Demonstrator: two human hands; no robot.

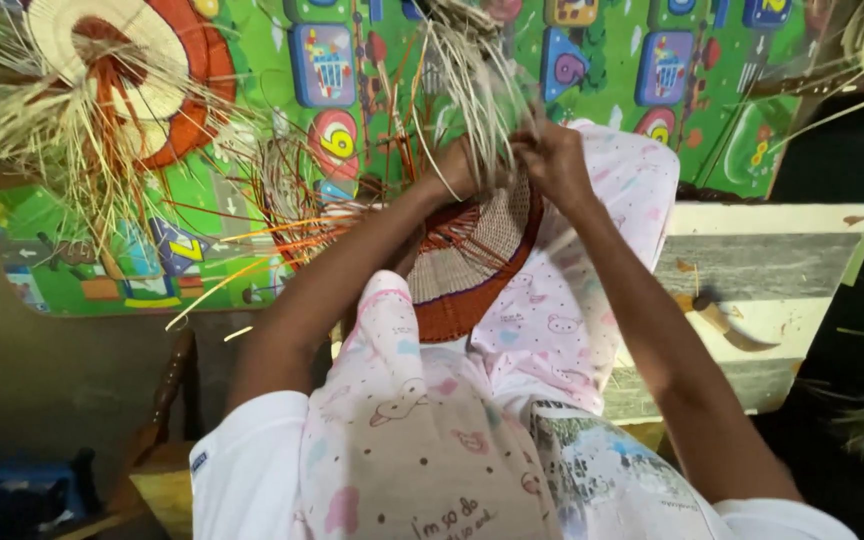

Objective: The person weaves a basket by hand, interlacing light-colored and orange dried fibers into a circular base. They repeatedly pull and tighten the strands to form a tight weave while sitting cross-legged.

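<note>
Here, just above the middle of the frame, your left hand (455,168) and right hand (552,160) meet, fingers closed around a bundle of pale straw strands (472,90) that fan upward. The strands rise from the rim of a half-woven round basket (472,262), cream in the middle with a red-orange border, propped on your knees in pink patterned trousers (422,400). At upper left another woven disc (122,70) with loose straw ends lies on a green play mat (252,150). At right a curved tool (722,325) rests on a worn white board (782,260).
</note>
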